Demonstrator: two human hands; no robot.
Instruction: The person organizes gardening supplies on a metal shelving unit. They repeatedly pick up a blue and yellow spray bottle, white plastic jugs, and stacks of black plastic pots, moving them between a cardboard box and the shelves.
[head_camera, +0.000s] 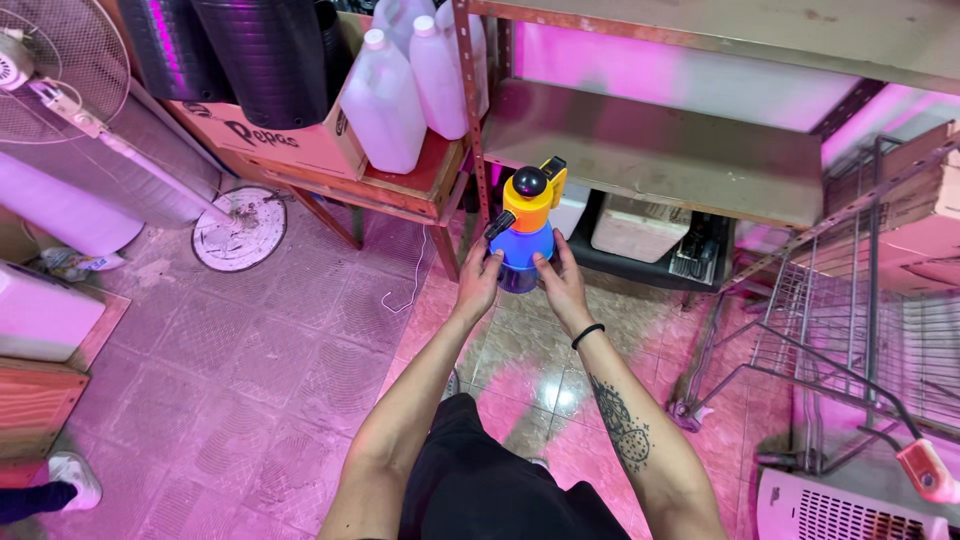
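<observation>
Both hands clasp a blue pump sprayer bottle (523, 255): left hand (478, 283) wrapped on its one side, right hand (563, 285) on the other, fingers curled against the tank. Its orange-yellow pump head (532, 192) rises above the grip; white jugs (410, 85) stand beyond, metal shelving (660, 150) just behind

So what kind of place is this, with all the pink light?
Probably a storeroom or indoor plant-growing room. Pink light falls on metal shelves, white jugs sit by stacked black pots, and both hands, left hand and right hand, hold a blue sprayer.
</observation>
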